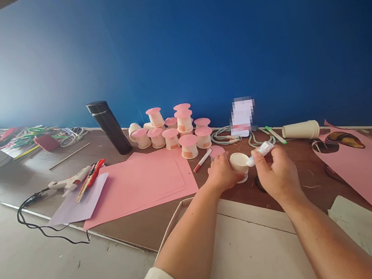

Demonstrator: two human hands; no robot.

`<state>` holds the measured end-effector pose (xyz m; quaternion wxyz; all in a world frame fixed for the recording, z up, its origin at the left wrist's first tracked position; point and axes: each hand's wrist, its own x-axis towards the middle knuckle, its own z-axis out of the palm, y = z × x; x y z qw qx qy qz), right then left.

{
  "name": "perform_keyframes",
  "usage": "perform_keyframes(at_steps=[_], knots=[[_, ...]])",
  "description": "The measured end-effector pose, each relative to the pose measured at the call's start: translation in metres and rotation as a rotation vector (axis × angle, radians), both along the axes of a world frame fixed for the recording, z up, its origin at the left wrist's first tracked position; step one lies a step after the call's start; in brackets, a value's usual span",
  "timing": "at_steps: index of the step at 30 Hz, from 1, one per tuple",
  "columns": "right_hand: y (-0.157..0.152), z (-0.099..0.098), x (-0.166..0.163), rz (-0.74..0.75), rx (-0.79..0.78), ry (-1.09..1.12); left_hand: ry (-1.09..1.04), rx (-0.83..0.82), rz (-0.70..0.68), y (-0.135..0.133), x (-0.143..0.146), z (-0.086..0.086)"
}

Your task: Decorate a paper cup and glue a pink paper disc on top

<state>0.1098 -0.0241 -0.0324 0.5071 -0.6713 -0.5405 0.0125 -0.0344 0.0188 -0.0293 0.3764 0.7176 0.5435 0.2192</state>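
Head view: paper cup (239, 162) stands on the worktop (126, 230), between the two hands; all places read from it. Left hand (221, 171) curls against the cup's left and near side, grip narrow, holding it. Right hand (280, 172), just right of the cup, pinches a white tube (261, 152) between thumb and fingers; tube's lower end is at the cup's right rim, touching or barely apart, cannot tell. Step in hand looks like dabbing from tube to rim. To do it well, I judge: light left hold, so the paper wall does not dent; fingertips below the rim; tube tip low, pressure even; turn the cup rather than swing the tube. Cup's long axis near vertical, a round end facing up; mouth or base, unclear. Tube's long axis slants, working end pointing down-left at the cup, other end up and right. Loose pink disc (217, 152) lies beyond the cup, leftward; marker (202, 160) farther left; pink-topped cups (189, 150) stand beyond both.
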Motion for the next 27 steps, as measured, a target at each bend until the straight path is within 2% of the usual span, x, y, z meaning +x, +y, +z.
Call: perform_keyframes(at_steps=[4,10,17,22,27], knots=[[0.002,-0.003,0.004,-0.108,0.006,0.012,0.02,0.01,-0.006,0.001,0.0,-0.001],[0.003,-0.002,0.001,0.009,0.02,0.083,-0.014,-0.001,-0.024,0.0,-0.006,0.004],[0.001,0.0,-0.001,0.048,-0.022,0.1,-0.008,-0.008,-0.037,-0.002,-0.007,0.007],[-0.001,0.004,-0.005,0.078,-0.017,0.075,0.066,-0.008,0.04,0.0,0.001,0.002],[0.001,0.003,-0.001,-0.05,-0.087,0.052,0.12,-0.04,0.073,-0.001,0.003,0.004]])
